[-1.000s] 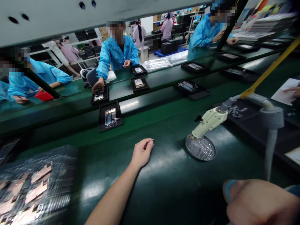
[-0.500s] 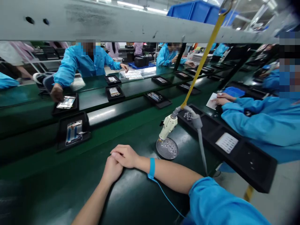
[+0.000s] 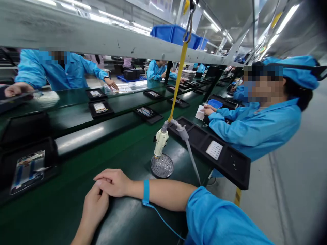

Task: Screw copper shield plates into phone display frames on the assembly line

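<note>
My left hand (image 3: 94, 206) rests on the dark green bench (image 3: 122, 149), fingers curled under my right hand. My right hand (image 3: 113, 181) lies across the left one's fingers, lightly closed over them, with nothing else in it. A blue wrist strap (image 3: 146, 191) with a blue cord circles my right wrist. Just right of my hands an electric screwdriver (image 3: 160, 141) hangs on a yellow cord, its tip over a round perforated screw dish (image 3: 161, 166). At the left a black tray (image 3: 29, 165) carries a phone frame.
A co-worker in a blue coat (image 3: 255, 127) sits to my right beside a black compartment tray (image 3: 217, 149). More black trays with phones (image 3: 100, 108) ride the belts beyond. Other people in blue work across the line (image 3: 63, 69). A grey overhead rail (image 3: 102, 37) spans the top.
The view has swung right and up. My right hand came in and settled over my left hand on the bench. The tray with the phone frame now sits further left in view.
</note>
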The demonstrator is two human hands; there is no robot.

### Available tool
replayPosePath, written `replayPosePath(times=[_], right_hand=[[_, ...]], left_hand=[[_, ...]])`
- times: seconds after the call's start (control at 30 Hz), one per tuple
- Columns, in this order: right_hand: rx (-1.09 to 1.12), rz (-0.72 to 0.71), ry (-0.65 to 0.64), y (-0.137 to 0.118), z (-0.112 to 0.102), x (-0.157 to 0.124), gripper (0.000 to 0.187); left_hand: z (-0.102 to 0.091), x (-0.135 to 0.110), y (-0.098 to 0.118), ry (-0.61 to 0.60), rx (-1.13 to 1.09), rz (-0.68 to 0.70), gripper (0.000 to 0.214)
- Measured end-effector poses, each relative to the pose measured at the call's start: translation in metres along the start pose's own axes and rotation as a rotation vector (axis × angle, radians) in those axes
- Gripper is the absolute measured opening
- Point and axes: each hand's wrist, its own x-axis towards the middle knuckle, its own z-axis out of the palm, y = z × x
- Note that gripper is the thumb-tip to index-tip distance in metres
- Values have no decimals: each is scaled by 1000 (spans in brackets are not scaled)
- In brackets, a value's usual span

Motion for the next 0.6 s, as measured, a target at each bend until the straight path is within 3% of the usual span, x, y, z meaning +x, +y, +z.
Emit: replayPosePath(times=[0.13, 0.6], right_hand=[[33, 19, 27, -2, -2, 1, 20], [-20, 65, 3, 1, 2, 2, 18]], left_hand=[[0, 1, 1, 12, -21, -43, 54], [-1, 3, -8, -15, 3, -89, 50]])
